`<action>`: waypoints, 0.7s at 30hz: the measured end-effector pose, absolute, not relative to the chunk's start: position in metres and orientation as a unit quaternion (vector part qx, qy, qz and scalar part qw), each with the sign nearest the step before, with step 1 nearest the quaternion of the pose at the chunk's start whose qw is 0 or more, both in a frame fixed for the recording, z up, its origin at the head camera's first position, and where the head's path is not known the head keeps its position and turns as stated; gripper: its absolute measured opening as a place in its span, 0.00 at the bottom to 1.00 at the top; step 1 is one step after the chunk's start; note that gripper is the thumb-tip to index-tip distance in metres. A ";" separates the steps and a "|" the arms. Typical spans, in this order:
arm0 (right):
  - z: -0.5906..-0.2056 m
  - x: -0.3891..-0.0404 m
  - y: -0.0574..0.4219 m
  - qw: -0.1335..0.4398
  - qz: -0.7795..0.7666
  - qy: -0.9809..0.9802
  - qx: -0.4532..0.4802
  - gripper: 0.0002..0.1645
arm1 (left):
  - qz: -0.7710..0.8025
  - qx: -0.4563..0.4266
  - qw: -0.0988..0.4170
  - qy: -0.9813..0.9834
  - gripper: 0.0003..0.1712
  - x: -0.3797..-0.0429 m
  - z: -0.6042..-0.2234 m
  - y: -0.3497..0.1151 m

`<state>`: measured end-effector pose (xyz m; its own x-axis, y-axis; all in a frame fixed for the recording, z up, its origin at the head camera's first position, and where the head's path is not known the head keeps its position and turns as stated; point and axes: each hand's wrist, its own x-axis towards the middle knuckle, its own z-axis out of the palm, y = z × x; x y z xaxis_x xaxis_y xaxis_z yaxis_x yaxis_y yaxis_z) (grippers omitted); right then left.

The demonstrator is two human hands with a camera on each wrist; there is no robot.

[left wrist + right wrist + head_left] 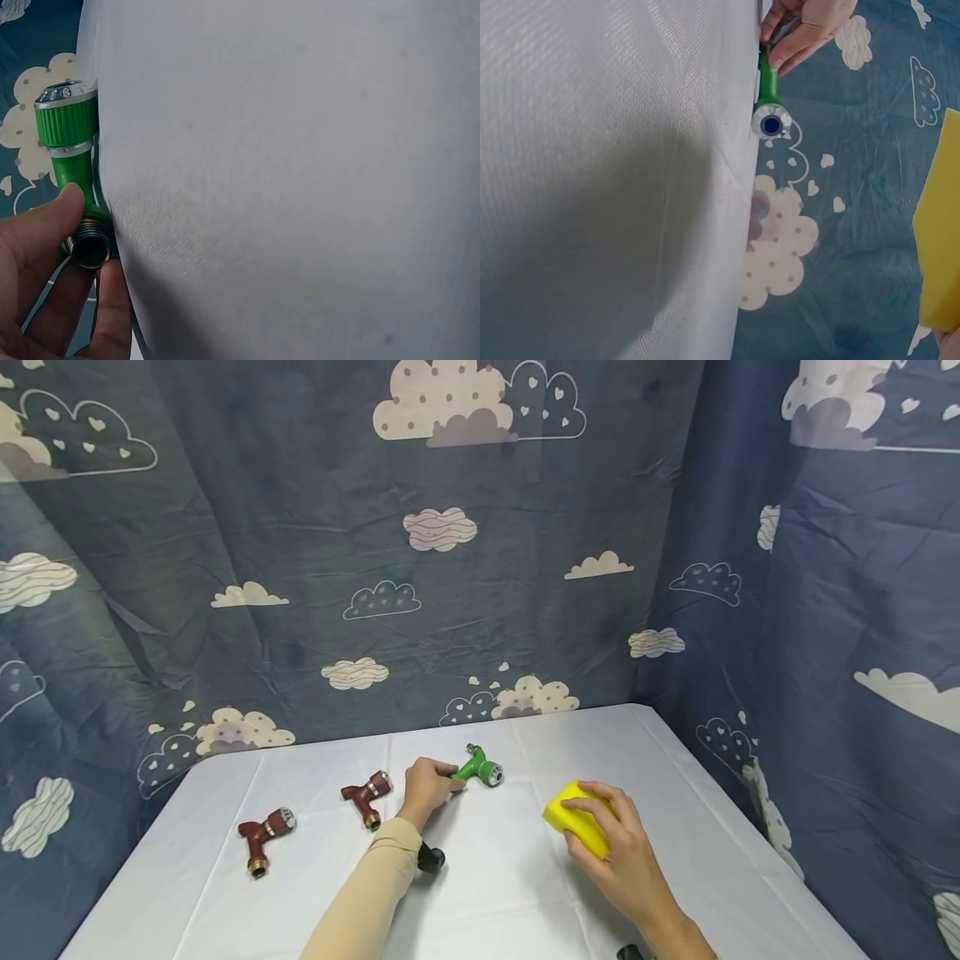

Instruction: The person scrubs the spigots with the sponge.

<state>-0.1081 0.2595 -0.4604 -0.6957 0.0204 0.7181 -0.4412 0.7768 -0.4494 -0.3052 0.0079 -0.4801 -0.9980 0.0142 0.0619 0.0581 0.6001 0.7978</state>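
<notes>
My left hand (429,789) pinches the threaded end of a green hose spray nozzle (477,767) between thumb and fingers, near the far side of the table. In the left wrist view, the nozzle's ribbed green collar and silver face (67,120) point away from the fingers. My right hand (618,852) grips a yellow sponge (581,818) over the right half of the table, apart from the nozzle. Only an edge of the sponge (941,232) shows in the right wrist view, where the left hand (810,30) also appears, holding the green nozzle.
Two brown spray nozzles lie on the left of the table: one (367,797) near the left hand, the other (266,841) farther left. A white cloth (510,893) covers the table. Dark blue curtains (300,527) with cloud prints hang behind and at the sides.
</notes>
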 end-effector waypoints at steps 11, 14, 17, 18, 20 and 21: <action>-0.458 -0.111 0.254 0.376 0.310 -0.863 0.133 0.27 | -0.488 -0.021 0.058 -0.871 0.11 -0.302 -0.478 0.001; -0.457 -0.111 0.254 0.375 0.309 -0.864 0.132 0.27 | -0.539 -0.029 0.041 -0.841 0.11 -0.299 -0.478 0.000; -0.457 -0.110 0.252 0.371 0.306 -0.867 0.128 0.26 | -0.568 -0.036 0.033 -0.822 0.12 -0.295 -0.480 -0.001; -0.457 -0.110 0.252 0.368 0.304 -0.869 0.125 0.26 | -0.572 -0.037 0.034 -0.819 0.12 -0.294 -0.480 -0.001; -0.457 -0.111 0.251 0.367 0.302 -0.871 0.125 0.25 | -0.578 -0.042 0.039 -0.814 0.13 -0.291 -0.479 -0.001; -0.457 -0.111 0.251 0.367 0.300 -0.872 0.124 0.25 | -0.581 -0.041 0.039 -0.812 0.13 -0.291 -0.479 -0.001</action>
